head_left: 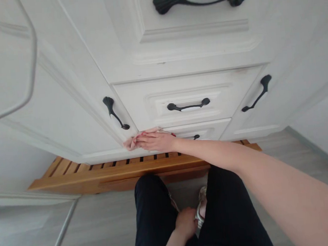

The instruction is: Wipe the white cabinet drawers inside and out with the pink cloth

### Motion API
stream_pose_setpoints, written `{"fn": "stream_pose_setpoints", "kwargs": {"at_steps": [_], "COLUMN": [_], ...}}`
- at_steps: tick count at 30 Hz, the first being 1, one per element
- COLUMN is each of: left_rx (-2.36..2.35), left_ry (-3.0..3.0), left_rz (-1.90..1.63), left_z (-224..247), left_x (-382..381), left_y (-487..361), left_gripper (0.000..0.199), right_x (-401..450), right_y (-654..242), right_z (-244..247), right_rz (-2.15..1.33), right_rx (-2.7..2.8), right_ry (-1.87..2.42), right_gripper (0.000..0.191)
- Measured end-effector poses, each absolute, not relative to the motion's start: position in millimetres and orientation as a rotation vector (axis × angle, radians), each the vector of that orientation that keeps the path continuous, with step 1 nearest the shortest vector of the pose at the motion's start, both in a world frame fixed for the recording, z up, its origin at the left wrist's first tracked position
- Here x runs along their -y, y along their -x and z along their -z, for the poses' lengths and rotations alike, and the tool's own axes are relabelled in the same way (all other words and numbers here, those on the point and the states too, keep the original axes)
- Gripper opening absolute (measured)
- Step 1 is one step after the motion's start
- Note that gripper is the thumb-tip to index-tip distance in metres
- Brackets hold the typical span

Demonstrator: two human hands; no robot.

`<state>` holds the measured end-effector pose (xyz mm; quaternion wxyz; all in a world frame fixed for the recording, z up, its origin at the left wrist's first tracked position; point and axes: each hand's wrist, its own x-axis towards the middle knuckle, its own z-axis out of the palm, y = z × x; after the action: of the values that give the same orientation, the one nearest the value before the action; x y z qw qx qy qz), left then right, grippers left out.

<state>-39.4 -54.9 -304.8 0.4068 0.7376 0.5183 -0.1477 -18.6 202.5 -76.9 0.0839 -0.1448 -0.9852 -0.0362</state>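
Note:
A pink cloth lies pressed against the white cabinet front, by the lower left corner of the small drawers. On top of it rests my right hand, fingers together and pointing left, holding the cloth to the surface. Part of the cloth is under the palm and hidden. Down between my knees is my left hand, closed, near the shoes; whether anything is in it cannot be made out.
Black handles stick out from the cabinet, among them one on the left door and one on the right door. A slatted wooden bench stands below. A white curved wire hangs at upper left.

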Motion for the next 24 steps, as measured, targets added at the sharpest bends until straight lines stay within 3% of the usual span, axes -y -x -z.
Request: {"fn": "stream_pose_setpoints", "kwargs": {"at_steps": [5, 11, 16, 24], "left_rx": [-1.314, -1.297, -1.293, -1.301], "left_ry": [-1.837, -1.835, -1.855, -1.856], "left_rz": [0.321, 0.295, 0.33, 0.398], "left_z": [306.9, 309.2, 308.7, 308.6], "left_x": [55.9, 55.9, 56.7, 57.6], "left_y": [40.6, 39.0, 38.7, 35.6], "left_gripper": [0.035, 0.036, 0.036, 0.038], "right_x": [-217.4, -209.1, -205.7, -185.0], "right_y": [-53.5, -189.4, -287.3, -312.7], "right_z": [97.6, 96.2, 102.6, 151.2], "right_rz": [0.065, -0.099, 0.067, 0.068], "right_rx": [2.929, 2.84, 2.839, 2.61], "right_ry": [0.35, 0.796, 1.003, 1.207], "right_gripper": [0.048, 0.047, 0.041, 0.033]}}
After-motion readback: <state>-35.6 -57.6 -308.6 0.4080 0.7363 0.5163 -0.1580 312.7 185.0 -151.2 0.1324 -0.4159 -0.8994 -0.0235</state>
